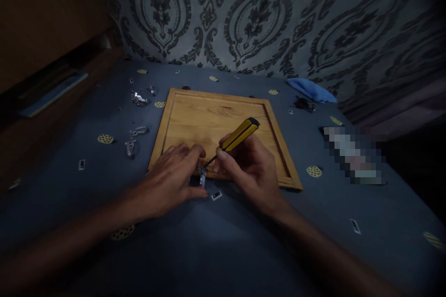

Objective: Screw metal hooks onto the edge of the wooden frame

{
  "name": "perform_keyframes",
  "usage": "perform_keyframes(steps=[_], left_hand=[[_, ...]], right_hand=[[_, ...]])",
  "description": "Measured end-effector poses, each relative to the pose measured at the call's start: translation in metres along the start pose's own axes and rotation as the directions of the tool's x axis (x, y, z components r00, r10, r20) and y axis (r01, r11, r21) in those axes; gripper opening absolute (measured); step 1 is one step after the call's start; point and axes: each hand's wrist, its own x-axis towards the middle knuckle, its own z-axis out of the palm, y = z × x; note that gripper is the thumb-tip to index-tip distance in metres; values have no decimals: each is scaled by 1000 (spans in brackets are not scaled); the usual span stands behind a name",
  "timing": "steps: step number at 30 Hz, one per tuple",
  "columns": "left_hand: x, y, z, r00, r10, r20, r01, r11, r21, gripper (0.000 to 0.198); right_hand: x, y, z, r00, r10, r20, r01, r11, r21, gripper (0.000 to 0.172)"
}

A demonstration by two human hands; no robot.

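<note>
Head camera looks down on my two hands meeting at the near edge of a wooden tray (244,102), a little below the middle of the frame. The thing I work on is a small metal part (202,177), silvery and narrow, sitting right at the tray's front rim where the wood meets the blue cloth (223,250); it is too small and dim for me to tell its exact shape. My left hand (174,178) lies palm down beside it, fingers curled in and pinched onto the part from the left, so that hand is closed on it. My right hand (251,167) is clenched in a pen-like grasp around a screwdriver (239,135) with a yellow and black handle that slants up toward the upper right; its thin dark shaft runs down to the left and its tip meets the metal part between my fingertips. Just below the hands a small white tag (216,195) lies on the cloth. In the left of the frame more metal pieces (135,137) rest on the cloth, well apart from the tray, and a folded blue rag (311,89) sits at the upper right near the patterned wall (265,14).
</note>
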Motion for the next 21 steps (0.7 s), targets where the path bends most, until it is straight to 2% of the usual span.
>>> perform_keyframes(steps=[5,16,21], left_hand=[[0,1,-1,1000,10,5,-10,1000,12,50],[1,3,-2,1000,-3,28,3,1000,20,48],[1,3,-1,1000,0,31,-1,1000,18,50]], right_hand=[[1,-1,0,999,-13,-29,14,1000,26,16],[0,0,1,1000,-12,-16,12,1000,26,14],[0,5,1,1000,-9,-28,8,1000,-30,16]])
